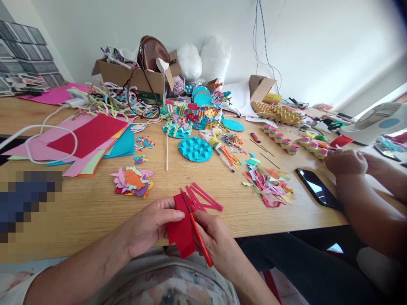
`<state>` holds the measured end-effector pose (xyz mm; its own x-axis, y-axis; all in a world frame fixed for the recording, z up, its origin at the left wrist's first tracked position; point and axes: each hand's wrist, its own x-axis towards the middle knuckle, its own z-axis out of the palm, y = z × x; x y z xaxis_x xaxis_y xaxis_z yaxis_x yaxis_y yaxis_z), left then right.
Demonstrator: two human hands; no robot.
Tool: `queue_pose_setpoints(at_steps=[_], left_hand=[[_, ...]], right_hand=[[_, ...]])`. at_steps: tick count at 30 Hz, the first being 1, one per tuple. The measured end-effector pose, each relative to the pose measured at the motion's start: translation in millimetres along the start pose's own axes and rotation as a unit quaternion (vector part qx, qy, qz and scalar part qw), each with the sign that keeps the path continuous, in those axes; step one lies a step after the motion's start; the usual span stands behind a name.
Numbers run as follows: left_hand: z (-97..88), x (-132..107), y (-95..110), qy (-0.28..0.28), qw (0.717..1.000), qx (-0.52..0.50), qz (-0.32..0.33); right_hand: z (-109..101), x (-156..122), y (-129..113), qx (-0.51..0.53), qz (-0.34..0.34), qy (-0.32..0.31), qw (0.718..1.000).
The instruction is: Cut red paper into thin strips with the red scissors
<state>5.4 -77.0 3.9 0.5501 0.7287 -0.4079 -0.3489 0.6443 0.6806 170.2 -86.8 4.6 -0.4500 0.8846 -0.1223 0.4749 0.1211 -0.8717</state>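
My left hand [149,224] pinches a piece of red paper [179,231] at the table's near edge. My right hand [219,241] grips a red-handled cutting tool [197,231], whose thin blade lies across the red paper. Just beyond the paper, thin red paper strips [205,198] lie fanned out on the wooden table [95,207]. A small pile of cut paper fish shapes [133,181] sits to the left of them.
Coloured paper sheets [89,142] lie at left with a white cable. Teal paper discs [195,148], a scrap pile [269,182], a wooden stick [166,150] and a black phone [318,188] lie ahead. Another person's hands [346,163] rest at right. A cardboard box [136,74] stands behind.
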Motion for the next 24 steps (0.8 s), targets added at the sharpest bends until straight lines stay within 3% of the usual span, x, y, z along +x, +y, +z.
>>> queue_pose_setpoints(at_steps=[6, 11, 15, 24], left_hand=[[-2.4, 0.0, 2.3, 0.007, 1.0, 0.013, 0.005], [-8.1, -8.3, 8.8, 0.078, 0.996, 0.036, 0.029], [-10.0, -13.6, 8.8, 0.098, 0.991, 0.078, 0.052], [-1.8, -6.8, 4.2, 0.149, 0.968, 0.165, 0.117]], right_hand=[[1.2, -1.2, 2.3, 0.065, 0.008, -0.007, 0.998], [-7.7, -6.4, 8.6, 0.162, 0.077, -0.018, 0.984], [-11.8, -8.4, 5.6, 0.225, 0.056, 0.028, 0.972], [10.2, 1.2, -4.2, 0.319, 0.074, 0.041, 0.944]])
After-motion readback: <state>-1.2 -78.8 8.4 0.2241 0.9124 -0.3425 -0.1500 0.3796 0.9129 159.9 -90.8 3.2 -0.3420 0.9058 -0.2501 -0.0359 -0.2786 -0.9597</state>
